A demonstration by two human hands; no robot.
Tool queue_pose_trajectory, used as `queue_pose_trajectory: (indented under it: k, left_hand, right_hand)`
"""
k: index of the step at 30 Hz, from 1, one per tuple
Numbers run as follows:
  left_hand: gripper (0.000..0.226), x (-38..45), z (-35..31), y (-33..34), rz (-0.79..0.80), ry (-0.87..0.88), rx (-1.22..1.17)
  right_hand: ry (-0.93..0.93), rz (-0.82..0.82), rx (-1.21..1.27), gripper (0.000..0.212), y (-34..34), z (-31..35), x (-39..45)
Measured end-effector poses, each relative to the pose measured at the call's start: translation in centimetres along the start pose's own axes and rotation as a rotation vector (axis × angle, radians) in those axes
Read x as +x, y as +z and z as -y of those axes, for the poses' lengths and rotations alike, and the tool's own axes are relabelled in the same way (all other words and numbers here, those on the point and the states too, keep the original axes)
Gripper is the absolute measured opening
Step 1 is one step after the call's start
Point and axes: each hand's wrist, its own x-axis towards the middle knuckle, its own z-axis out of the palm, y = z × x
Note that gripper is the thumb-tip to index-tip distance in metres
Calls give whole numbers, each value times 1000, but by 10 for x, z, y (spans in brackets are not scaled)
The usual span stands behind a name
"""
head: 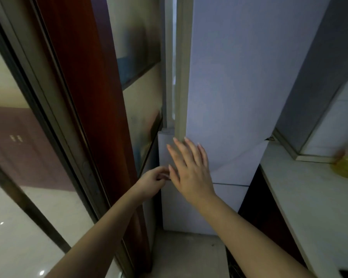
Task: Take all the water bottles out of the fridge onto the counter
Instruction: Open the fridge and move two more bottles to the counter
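Observation:
A tall pale fridge (233,81) stands straight ahead, its upper door slightly ajar with a narrow gap along the left edge. No water bottle shows. My right hand (191,169) is open with fingers spread, lying flat near the bottom left corner of the upper door. Lower and to the left, my left hand (153,181) has its fingers curled at the left edge of the lower fridge door (189,207), at the seam; what it grips is hidden behind the right hand.
A light counter (309,197) runs along the right of the fridge, with a blurred yellow-green object (347,167) on it. A dark red door frame (92,109) and glass sliding door (18,137) stand close on the left. Floor lies below.

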Motion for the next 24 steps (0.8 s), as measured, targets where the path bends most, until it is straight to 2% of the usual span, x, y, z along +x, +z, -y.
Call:
queue_pose_trajectory:
  k: [5, 10, 13, 18, 21, 24]
  left_hand:
    - [33, -14, -1, 16, 41, 46, 6]
    - [43, -22, -19, 32, 15, 82, 61]
    - [38, -23, -32, 41, -10, 124, 51]
    - [38, -22, -52, 58, -34, 183, -7]
    - [38, -25, -58, 70, -21, 215, -4]
    - [40, -28, -62, 81, -6, 245, 29]
  right_hand:
    - [-11, -42, -253, 72, -26, 4, -18]
    - [136, 91, -360, 92, -61, -15, -45]
    - [210, 105, -406, 88, -80, -20, -65]
    - [337, 40, -419, 76, -104, -22, -91]
    - [281, 56, -413, 69, -109, -27, -103]
    - [267, 154, -344, 67, -107, -34, -108]
